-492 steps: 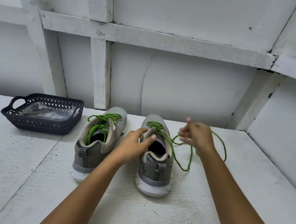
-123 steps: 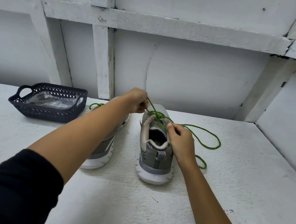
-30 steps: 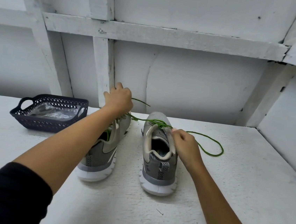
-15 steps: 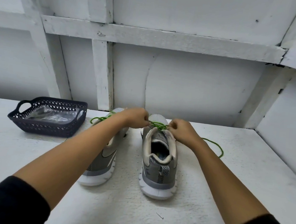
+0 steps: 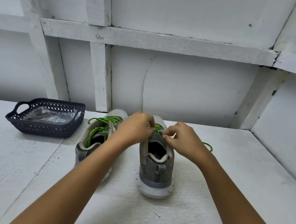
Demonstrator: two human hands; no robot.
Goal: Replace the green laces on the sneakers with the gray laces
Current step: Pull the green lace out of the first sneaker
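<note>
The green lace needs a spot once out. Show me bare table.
Widest: table right of the right sneaker, past the green lace tail to the side wall. Also bare: in front of the basket, and on the near side of the heels. Crowded: left hand and right hand pinch that lace, left sneaker close beside.

Bare forearms stretched forward and converging, left hand knuckles up, fingers curled, right hand fingertips pinched, hands nearly touching, both pinching thin green cord lace
</note>
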